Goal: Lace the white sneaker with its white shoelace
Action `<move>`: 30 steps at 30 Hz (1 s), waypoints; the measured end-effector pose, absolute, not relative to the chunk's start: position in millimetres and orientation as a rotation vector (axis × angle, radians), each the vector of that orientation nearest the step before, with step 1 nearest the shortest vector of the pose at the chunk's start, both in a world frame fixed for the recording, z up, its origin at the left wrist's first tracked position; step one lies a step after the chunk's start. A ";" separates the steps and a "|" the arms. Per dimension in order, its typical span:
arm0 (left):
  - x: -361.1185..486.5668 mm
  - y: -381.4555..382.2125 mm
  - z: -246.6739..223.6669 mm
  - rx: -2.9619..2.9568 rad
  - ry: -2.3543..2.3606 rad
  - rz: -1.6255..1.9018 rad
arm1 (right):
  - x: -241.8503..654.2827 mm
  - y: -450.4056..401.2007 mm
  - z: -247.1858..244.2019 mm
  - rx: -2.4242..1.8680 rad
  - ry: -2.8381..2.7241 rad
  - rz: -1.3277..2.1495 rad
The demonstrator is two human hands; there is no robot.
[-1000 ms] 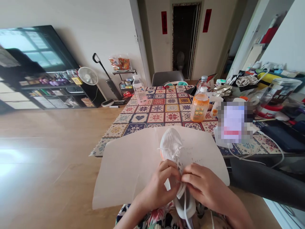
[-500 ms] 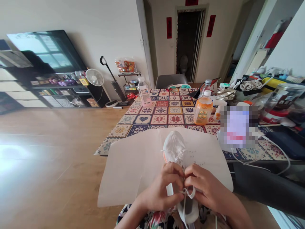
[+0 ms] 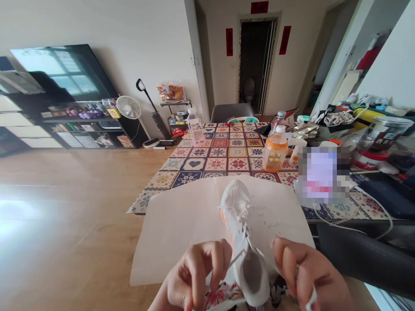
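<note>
My hands pulled apart on a white sneaker's lace

My left hand (image 3: 194, 276) pinched one end of the white lace (image 3: 235, 260) and my right hand (image 3: 313, 272) pinched the other, well apart, either side of the white sneaker (image 3: 243, 242). It lay heel-near on a sheet of paper (image 3: 181, 242) at the near edge of the desk (image 3: 372, 220), with a patterned cloth (image 3: 207, 162) and an orange juice bottle (image 3: 275, 153) beyond.

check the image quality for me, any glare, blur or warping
In the head view, glare washes out the left of the wooden floor, the wide lens makes the shelving unit look tilted and warped, and a pixelated patch hides something at right.
</note>
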State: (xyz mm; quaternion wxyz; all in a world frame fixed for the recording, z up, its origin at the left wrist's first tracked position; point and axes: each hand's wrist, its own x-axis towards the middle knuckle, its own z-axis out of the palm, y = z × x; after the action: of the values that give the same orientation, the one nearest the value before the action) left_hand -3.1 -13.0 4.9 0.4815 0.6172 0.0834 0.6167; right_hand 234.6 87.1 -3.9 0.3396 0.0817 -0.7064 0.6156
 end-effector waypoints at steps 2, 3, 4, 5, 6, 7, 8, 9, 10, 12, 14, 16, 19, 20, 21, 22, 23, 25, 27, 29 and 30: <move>-2.0 -15.9 3.9 1.446 0.097 1.507 | 236.4 85.4 -7.8 0.182 -1.613 1.674; -2.0 -18.0 2.1 1.445 0.078 1.490 | 236.4 87.6 -9.8 0.223 -1.532 1.706; -2.3 -20.5 -0.6 1.453 0.085 1.479 | 235.8 92.2 -12.1 0.313 -1.472 1.739; -3.1 -23.5 -3.9 1.459 0.127 1.475 | 234.3 98.6 -15.1 0.433 -1.475 1.771; -4.0 -26.8 -7.5 1.464 0.193 1.471 | 232.1 106.2 -19.1 0.690 -1.499 1.779; -4.9 -30.1 -10.9 1.468 0.264 1.460 | 229.6 114.0 -24.6 0.936 -1.475 1.797; -5.5 -33.2 -13.7 1.462 0.349 1.435 | 227.1 120.9 -31.5 1.138 -1.391 1.825; -5.6 -36.0 -15.4 1.453 0.409 1.400 | 225.1 125.9 -39.6 1.217 -1.345 1.885; -5.1 -38.2 -15.6 1.462 0.431 1.347 | 224.3 128.4 -48.3 1.228 -1.366 1.972; -2.4 -40.8 -11.3 1.469 0.473 1.283 | 227.0 124.8 -64.3 0.935 -1.592 2.188; 1.6 -40.8 -1.6 1.470 0.575 1.259 | 234.9 111.6 -71.8 0.440 -1.583 2.218; 5.4 -38.4 10.1 1.471 0.709 1.217 | 243.7 93.8 -66.0 0.257 -1.480 2.189; 9.9 -31.7 22.8 1.485 0.777 1.134 | 248.8 71.1 -38.8 -0.233 -1.396 2.117; 11.4 -29.5 24.6 1.485 0.789 1.133 | 247.5 66.4 -29.0 -0.305 -1.403 2.099; 13.1 -27.7 25.1 1.486 0.806 1.136 | 245.0 63.2 -20.7 -0.331 -1.440 2.071; 14.9 -26.3 24.6 1.487 0.830 1.138 | 241.6 61.3 -14.8 -0.388 -1.608 1.951; 16.9 -25.6 23.2 1.478 0.858 1.144 | 237.8 60.3 -11.7 -0.420 -1.722 1.851; 20.9 -25.5 19.5 1.418 0.920 1.153 | 230.4 59.4 -13.2 -0.489 -1.848 1.757; 24.3 -26.2 16.0 1.325 0.978 1.147 | 224.8 58.8 -20.6 -0.518 -1.849 1.794; 26.0 -26.5 13.7 1.274 1.021 1.149 | 221.1 58.0 -27.5 -0.526 -1.891 1.771; 26.4 -26.2 12.9 1.275 1.033 1.156 | 219.7 57.5 -29.4 -0.531 -1.934 1.723</move>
State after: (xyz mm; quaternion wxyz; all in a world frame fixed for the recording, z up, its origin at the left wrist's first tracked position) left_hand 26.4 -26.2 12.9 0.5371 0.5359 0.4340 0.4857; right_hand 219.7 57.5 -29.4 0.2464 -0.1947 -0.7089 0.6315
